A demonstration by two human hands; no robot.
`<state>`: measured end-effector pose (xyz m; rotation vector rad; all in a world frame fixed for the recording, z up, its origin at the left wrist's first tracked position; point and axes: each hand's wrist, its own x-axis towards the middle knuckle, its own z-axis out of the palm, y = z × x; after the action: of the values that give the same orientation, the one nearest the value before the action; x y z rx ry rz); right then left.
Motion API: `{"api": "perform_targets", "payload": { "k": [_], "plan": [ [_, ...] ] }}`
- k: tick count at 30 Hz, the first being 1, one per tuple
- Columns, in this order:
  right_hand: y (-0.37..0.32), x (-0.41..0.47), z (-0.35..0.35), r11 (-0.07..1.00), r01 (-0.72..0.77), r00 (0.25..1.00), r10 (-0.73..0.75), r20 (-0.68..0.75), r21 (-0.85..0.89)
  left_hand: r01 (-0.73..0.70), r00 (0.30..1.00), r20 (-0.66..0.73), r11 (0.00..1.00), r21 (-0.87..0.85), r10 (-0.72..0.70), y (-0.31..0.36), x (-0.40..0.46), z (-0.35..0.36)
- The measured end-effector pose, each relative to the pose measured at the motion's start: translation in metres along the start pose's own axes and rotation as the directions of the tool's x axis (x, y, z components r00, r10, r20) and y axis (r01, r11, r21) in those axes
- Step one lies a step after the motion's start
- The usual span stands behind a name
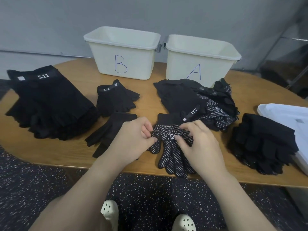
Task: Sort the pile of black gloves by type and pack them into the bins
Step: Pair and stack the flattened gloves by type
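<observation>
Both hands [133,139] [198,140] curled — pinching dotted glove [173,154].

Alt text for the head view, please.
Both hands, left hand and right hand, pinch a white-dotted black glove at the wooden table's near edge. Other black glove stacks surround it; bins B and A stand behind.

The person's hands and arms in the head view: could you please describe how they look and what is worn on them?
Both the left hand and the right hand are bare: no gloves, rings, watch or bracelets show. Both forearms are uncovered to the bottom frame edge, with no sleeves visible. The fingernails look short and unpainted.
</observation>
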<state>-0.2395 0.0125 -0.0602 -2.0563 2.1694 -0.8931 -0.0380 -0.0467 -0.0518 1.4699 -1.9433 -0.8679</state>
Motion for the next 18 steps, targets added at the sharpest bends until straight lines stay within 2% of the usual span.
{"api": "perform_targets", "payload": {
  "k": [3,7,10,13,15,18],
  "plan": [
    [0.0,0.005,0.005,1.0,-0.006,1.0,0.006,0.024,0.021,-0.021,1.0,0.001,1.0,0.006,0.021,0.001,-0.001,0.002],
    [-0.005,0.001,0.0,0.986,0.135,0.987,-0.143,0.078,0.1,-0.055,0.998,0.016,0.998,0.028,0.055,-0.001,0.0,0.004],
    [-0.013,-0.008,-0.01,0.966,0.213,0.94,-0.243,0.239,0.145,-0.08,0.997,0.023,0.996,0.043,0.079,-0.002,0.001,0.004],
    [-0.015,-0.012,-0.016,0.965,0.253,0.882,-0.257,0.395,0.064,-0.094,0.996,0.018,0.994,0.056,0.093,-0.003,0.001,0.004],
    [-0.014,-0.012,-0.018,0.966,0.253,0.873,-0.249,0.418,0.047,-0.097,0.995,0.011,0.994,0.059,0.096,-0.004,0.001,0.004],
    [-0.012,-0.012,-0.016,0.958,0.28,0.885,-0.281,0.373,0.057,-0.091,0.996,0.008,0.994,0.058,0.091,-0.003,0.001,0.004]
  ]
}}
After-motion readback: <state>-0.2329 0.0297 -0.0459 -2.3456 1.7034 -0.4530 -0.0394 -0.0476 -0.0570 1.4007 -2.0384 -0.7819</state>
